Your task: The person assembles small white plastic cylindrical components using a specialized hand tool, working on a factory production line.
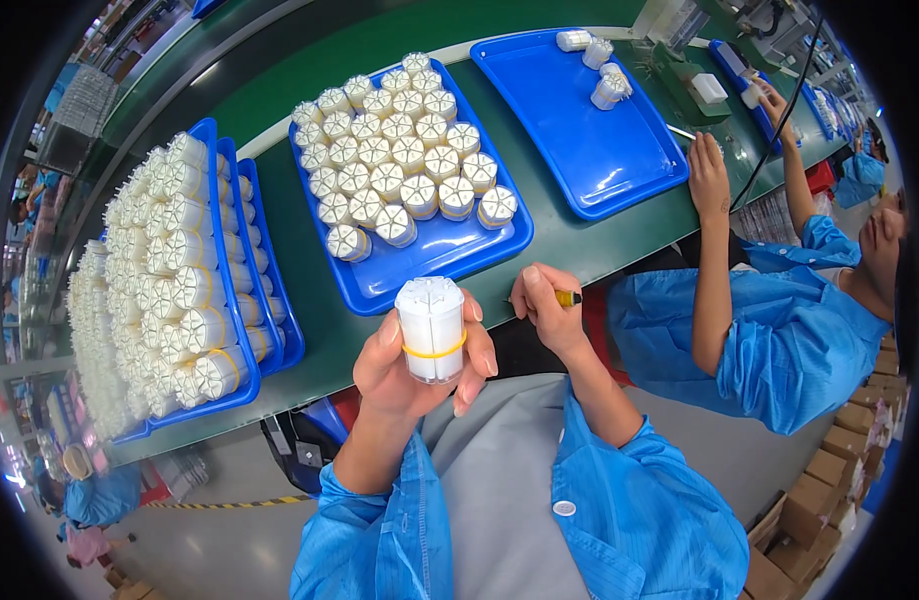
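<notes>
- Green conveyor bench (569, 245) runs across the view.
- Blue tray (434, 262), centre: white banded cylinder bundles (399, 160), standing.
- Blue tray (589, 150), right: 4 white bundles (601, 70) at far end.
- Stacked blue trays (269, 330), left: bundles (184, 290) lying sideways.

Green bench (569, 250) carries a blue tray (459, 255) packed with upright white bundles (399, 165) – stacked trays (264, 330) of banded bundles (179, 290) at left – a near-empty blue tray (579, 140) at right with a few bundles; co-worker in blue coat (779, 340) alongside, cardboard boxes (829, 480) on floor
</notes>
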